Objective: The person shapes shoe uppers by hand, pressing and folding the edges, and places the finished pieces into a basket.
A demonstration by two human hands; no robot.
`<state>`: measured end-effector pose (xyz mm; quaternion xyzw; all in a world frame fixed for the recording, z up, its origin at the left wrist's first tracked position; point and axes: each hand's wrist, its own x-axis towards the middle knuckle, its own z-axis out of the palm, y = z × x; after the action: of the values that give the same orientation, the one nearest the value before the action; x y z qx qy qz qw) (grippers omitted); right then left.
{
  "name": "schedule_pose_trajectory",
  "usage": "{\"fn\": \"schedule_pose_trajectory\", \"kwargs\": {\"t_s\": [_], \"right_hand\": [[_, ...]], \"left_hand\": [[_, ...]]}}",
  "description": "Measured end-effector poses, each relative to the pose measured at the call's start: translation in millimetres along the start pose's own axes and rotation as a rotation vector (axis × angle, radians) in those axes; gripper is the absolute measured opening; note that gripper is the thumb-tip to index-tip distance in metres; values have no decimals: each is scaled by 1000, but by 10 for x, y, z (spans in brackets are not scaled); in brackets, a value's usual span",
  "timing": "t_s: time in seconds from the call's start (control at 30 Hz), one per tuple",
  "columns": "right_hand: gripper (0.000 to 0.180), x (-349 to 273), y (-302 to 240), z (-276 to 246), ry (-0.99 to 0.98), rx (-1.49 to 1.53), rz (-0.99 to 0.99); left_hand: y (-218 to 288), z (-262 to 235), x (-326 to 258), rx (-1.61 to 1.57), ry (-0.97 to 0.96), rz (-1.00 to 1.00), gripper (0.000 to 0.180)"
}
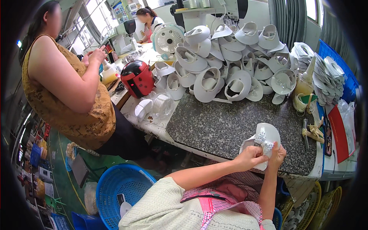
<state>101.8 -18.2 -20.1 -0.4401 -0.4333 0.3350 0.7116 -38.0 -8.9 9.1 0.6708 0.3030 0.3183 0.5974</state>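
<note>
The left fingers [261, 158] are pinching together beside a sparkly bow [261, 137], contents unclear; the right fingers [275, 147] are gripping the white shoe piece [271, 132].

Footwear wkshop, by the look: big pile of white shoe pcs [206, 92] on stone-topped bench [226, 119], sewing mach. [119, 43] in bkgd, co-wkrs [73, 103] nearby, plastic baskets [103, 191] on flr.

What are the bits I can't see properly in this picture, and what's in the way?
All in the head view:
- Part of the white piece: covered by the left hand.
- Tabletop under the white heap: the heap hides it.
- Right side of the blue basket: behind the sleeve.
- Small things in the yellow basket: too small to tell.
</note>
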Motion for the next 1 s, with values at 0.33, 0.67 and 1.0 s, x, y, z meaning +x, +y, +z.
{"fn": "schedule_pose_trajectory", "kwargs": {"t_s": [0.33, 0.67, 1.0], "right_hand": [[27, -93, -125, -18, -23, -44, -42], [26, -100, -155, 30, 4, -151, -82], [26, -61, 12, -87, 49, -270, -103]], "left_hand": [[-97, 80, -61, -150, -32, -37, 22], [-110, 23, -43, -247, -103, -62, 19], [-66, 55, -34, 70, -41, -23, 23]]}}
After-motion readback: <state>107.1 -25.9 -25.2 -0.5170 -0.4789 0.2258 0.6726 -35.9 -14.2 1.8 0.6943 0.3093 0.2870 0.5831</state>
